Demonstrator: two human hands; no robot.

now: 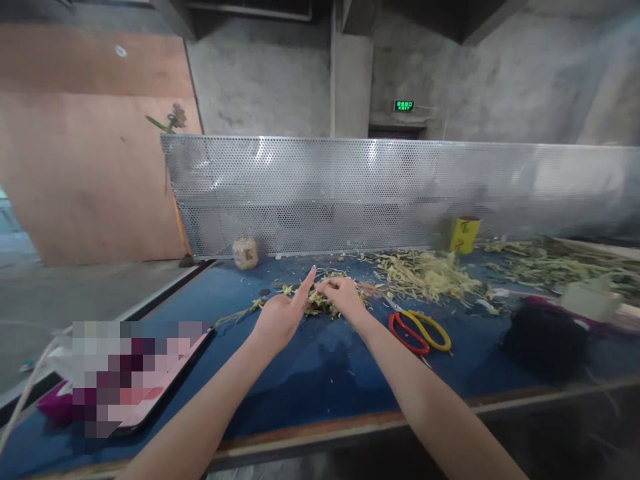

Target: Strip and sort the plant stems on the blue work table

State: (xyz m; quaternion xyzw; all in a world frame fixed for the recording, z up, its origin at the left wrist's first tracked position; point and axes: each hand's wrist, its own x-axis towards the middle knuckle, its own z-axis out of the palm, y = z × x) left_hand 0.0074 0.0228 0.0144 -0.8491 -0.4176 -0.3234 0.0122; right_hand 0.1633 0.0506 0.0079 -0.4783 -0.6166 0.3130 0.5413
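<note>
Right grip: the right hand (pixel 346 298) is curled palm-down, its fingertips drawn together at the near edge of the plant scraps (pixel 320 305). Whether a piece is actually pinched cannot be told, as the tips are small and blurred.
Left grip: the left hand (pixel 279 321) is held with the index finger (pixel 309 280) stretched out and the other fingers loosely folded. Nothing is seen held in it, and the fingertip is close to the right fingertips.
Thing at hand: the plant scraps, a small greenish-yellow heap, are found on the blue worktop (pixel 320 380), just beyond both hands.
Close by: scissors (pixel 421 331) with one red and one yellow handle are laid just right of the right wrist, blades pointed toward the heap.
Further out: a wider spread of pale trimmings (pixel 430 273) is seen behind the scissors. A yellow cup (pixel 465 235) is set beyond it against the perforated metal screen (pixel 350 193). A small jar (pixel 245 253) is stood at the screen's foot on the left.
Risk: the scraps are judged light and loose, so they could be scattered into the other litter if brushed by a palm or forearm. A fine piece could be dropped from a weak pinch. The scissors are near the right forearm, so a nick could be caused by a careless sideways reach.
</note>
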